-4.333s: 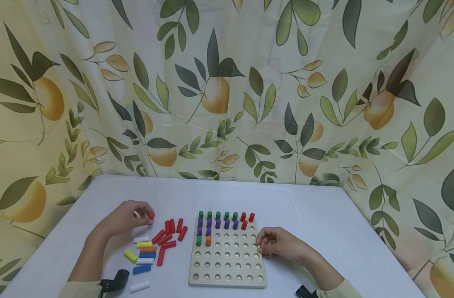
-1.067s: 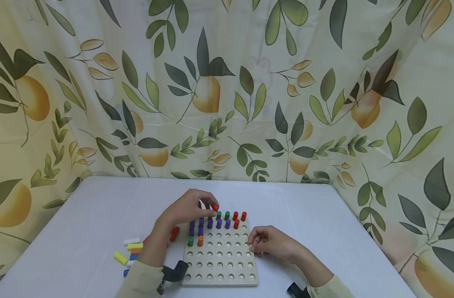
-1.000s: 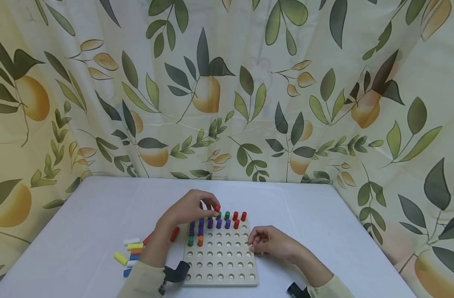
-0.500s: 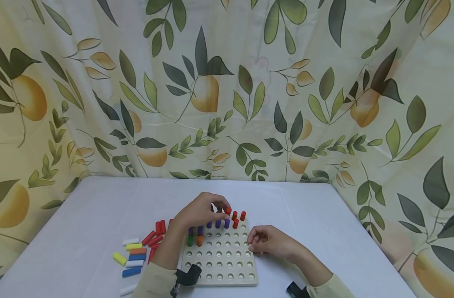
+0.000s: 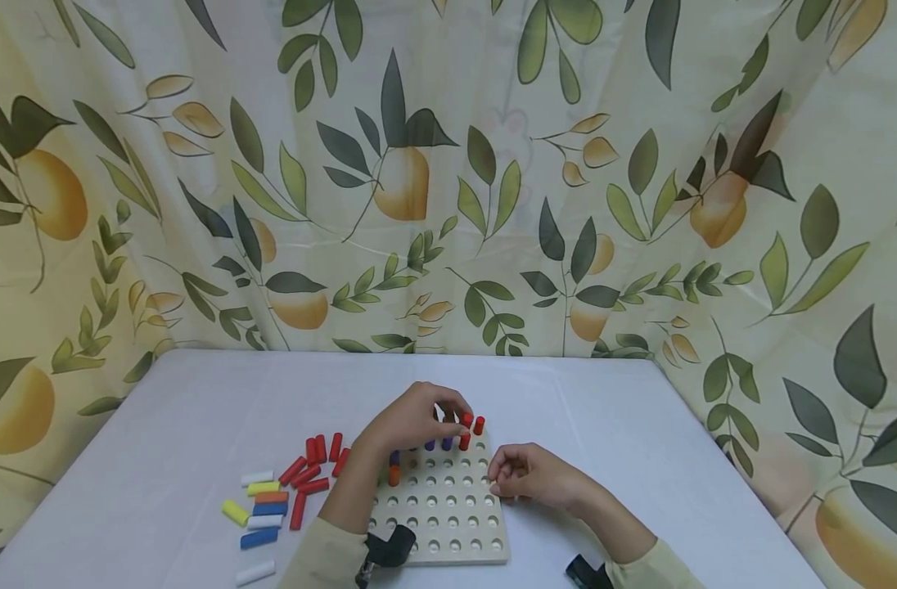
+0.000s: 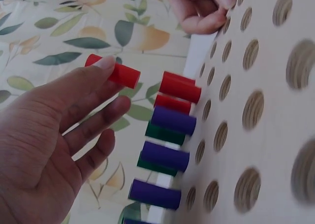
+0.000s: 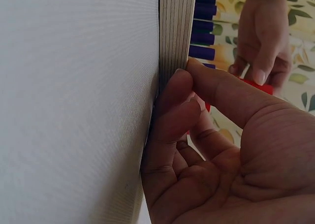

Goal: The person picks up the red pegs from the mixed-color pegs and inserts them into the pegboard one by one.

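Between thumb and fingertips my left hand (image 5: 412,419) pinches a red peg (image 6: 129,77), held over the far right part of the wooden pegboard (image 5: 466,533). In the left wrist view the peg is tilted and apart from the board. Close by stand red pegs (image 6: 179,87), with purple pegs (image 6: 173,119) and green pegs (image 6: 165,133) in the rows beside them. My right hand (image 5: 544,478) grips the board's right edge; the right wrist view shows thumb and index finger at its side (image 7: 174,42). My left hand and forearm hide several pegs and the board's left side in the head view.
Left of the board lie several loose red pegs (image 5: 306,475). Beyond them are yellow pegs (image 5: 235,513), an orange peg (image 5: 272,496), blue pegs (image 5: 260,537) and white pegs (image 5: 255,573). An orange peg (image 5: 394,474) stands in the board. A patterned curtain (image 5: 448,204) hangs behind the table.
My left hand has carried the red peg from the loose pile at left to above the board, then rightward along the far row. The right hand stays at the board's edge.
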`<state>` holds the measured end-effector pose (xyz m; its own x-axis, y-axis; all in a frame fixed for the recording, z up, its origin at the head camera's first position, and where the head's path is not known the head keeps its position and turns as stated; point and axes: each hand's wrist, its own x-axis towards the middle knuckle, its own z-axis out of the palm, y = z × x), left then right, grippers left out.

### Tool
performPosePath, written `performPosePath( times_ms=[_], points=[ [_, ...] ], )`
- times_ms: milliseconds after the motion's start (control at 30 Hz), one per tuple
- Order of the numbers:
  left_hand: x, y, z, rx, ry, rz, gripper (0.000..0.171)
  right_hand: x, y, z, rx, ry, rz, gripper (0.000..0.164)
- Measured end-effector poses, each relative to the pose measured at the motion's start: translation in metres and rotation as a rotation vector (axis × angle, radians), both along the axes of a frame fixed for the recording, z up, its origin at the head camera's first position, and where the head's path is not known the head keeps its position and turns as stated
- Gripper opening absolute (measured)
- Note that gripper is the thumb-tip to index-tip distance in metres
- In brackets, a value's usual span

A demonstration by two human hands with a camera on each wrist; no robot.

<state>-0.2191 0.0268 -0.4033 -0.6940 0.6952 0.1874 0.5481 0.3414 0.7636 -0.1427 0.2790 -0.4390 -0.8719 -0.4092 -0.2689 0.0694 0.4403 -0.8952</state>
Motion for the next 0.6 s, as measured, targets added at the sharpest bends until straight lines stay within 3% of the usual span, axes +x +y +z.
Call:
performPosePath(
  times_ms=[600],
  points=[
    [0.002, 0.025, -0.004, 0.010, -0.044, -0.022, 0.016, -0.001, 0.000, 0.001, 0.009, 0.005, 0.005, 0.014]
  ],
)
